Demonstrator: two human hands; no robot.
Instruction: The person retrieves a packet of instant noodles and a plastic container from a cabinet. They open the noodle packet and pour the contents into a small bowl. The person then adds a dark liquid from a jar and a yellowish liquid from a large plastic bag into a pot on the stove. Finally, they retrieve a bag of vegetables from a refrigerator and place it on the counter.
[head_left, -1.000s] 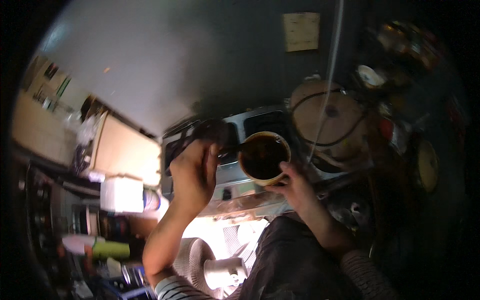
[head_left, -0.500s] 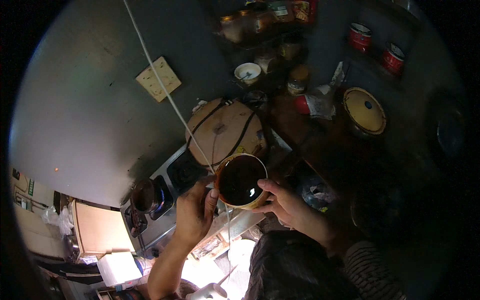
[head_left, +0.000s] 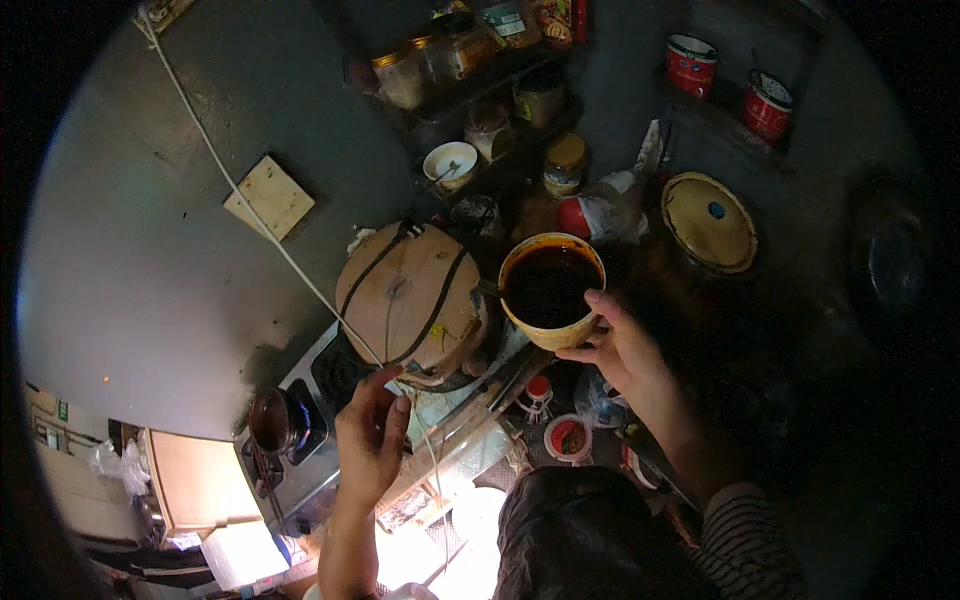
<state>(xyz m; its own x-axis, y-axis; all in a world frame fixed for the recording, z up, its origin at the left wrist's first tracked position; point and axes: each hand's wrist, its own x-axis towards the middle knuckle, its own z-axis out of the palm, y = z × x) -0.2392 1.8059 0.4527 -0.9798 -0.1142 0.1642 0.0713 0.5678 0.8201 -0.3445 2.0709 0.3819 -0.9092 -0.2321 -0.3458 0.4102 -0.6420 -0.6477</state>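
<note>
My right hand (head_left: 625,345) grips a pale tub (head_left: 545,330) by its near right rim, thumb on top and fingers underneath. Dark, reddish-brown liquid (head_left: 550,285) partly fills it, with orange stains along the inner wall. A dark handle (head_left: 488,289) meets the tub's left side; what it belongs to is hard to make out. My left hand (head_left: 370,435) is apart from the tub, fingers loosely bent and thumb separate, holding nothing I can see. Close to it passes a thin white cord (head_left: 335,310), in front of a round wooden board or lid (head_left: 400,290) with black straps.
To the left, a dark pot (head_left: 270,420) sits on a stove (head_left: 320,455). Jars (head_left: 400,80) and a white bowl (head_left: 450,160) stand on shelves behind. A yellowish lidded pot (head_left: 710,222) is at right. Below the tub are a red-topped bottle (head_left: 538,388) and a small container (head_left: 568,438).
My left hand has come off the tub and dropped slightly left. My right hand has carried the tub right and farther away. The view has shifted too.
</note>
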